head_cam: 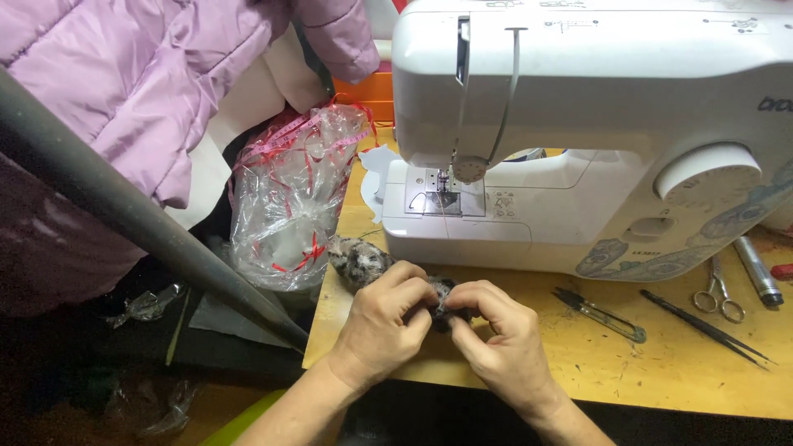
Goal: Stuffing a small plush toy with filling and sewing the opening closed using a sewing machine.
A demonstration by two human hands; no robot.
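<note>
My left hand (387, 324) and my right hand (500, 340) meet at the front of a wooden table (644, 363). Both pinch a small piece of mottled grey and dark fuzzy fabric (361, 258), whose free end trails up and left of my left hand. The part between my fingers is mostly hidden. Just behind the hands stands a white sewing machine (595, 124), its needle and presser foot (444, 183) above the metal plate.
A crumpled clear plastic bag with red ribbon (289, 198) lies left of the machine. Thread snips (601, 315), black tweezers (704, 328), small scissors (719, 293) and a silver pen-like tool (758, 271) lie on the right. A dark pole (140, 216) and a lilac padded jacket (149, 74) are on the left.
</note>
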